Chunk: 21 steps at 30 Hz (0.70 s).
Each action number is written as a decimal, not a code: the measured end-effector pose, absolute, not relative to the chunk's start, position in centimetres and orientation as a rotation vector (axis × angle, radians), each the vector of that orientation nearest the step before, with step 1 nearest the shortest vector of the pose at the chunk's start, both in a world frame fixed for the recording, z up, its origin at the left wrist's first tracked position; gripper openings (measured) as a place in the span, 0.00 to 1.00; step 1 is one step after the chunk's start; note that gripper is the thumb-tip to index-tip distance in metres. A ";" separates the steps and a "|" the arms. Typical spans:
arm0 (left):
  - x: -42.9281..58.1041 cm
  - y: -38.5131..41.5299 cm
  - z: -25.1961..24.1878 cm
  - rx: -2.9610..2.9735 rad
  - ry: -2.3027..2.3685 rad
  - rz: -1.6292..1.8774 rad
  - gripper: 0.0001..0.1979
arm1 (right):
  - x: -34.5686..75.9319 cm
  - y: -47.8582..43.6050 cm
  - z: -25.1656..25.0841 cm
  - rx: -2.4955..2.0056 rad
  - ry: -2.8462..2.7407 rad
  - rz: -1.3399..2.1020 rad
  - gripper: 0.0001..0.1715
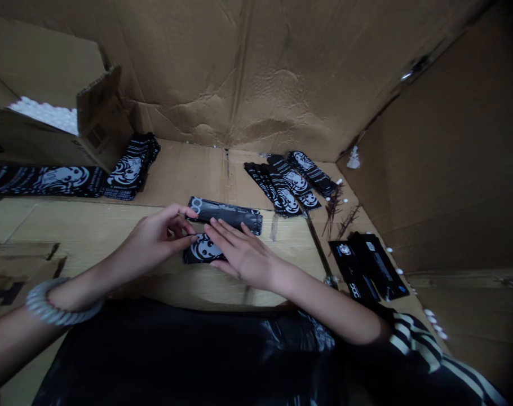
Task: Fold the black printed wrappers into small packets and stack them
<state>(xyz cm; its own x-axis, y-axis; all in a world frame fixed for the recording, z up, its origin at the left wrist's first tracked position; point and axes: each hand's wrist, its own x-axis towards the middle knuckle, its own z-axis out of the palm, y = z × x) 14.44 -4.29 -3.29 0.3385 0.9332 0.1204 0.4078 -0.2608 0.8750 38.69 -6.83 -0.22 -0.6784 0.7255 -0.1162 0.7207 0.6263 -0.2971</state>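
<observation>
Two long black packets with white print lie one behind the other on the work surface. My right hand [243, 254] rests flat, fingers stretched out, across the nearer black packet [201, 249] and hides its right part. At that packet's left end, my left hand [166, 228] has curled fingers, with the thumb and a fingertip closed at its upper corner. The left index fingertip reaches the left end of the farther black packet [226, 214]. Whether that packet touches the nearer one is hidden by my hands.
Fanned black packets [284, 183] lie back right, with dark twigs [335, 208] and flat black pouches [368, 265] beside them. At left stands an open carton [32, 135] of white balls [45, 113], with stacked packets [129, 166] against it. Cardboard walls [282, 67] enclose the surface.
</observation>
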 end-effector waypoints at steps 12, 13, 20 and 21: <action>14.6 -4.6 -2.1 2.467 1.167 0.758 0.16 | 41.9 -7.7 -1.2 -1.189 -2.919 0.466 0.41; 14.8 -4.8 -1.9 2.561 1.131 0.764 0.17 | 41.9 -7.8 -1.2 -1.191 -2.926 0.451 0.42; 14.6 -4.6 -2.7 2.777 0.813 0.610 0.16 | 41.5 -8.2 -2.8 -1.182 -2.925 0.312 0.43; 14.5 -4.5 -2.9 2.784 0.776 0.601 0.13 | 41.5 -8.2 -3.0 -1.181 -2.932 0.299 0.43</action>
<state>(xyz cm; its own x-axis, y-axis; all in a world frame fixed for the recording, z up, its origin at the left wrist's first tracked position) 14.50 -4.49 -2.94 0.7809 0.5297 0.3310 0.4530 -0.8451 0.2837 41.55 -8.22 -3.03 -0.7230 0.6835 -0.1009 0.6898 0.7059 -0.1612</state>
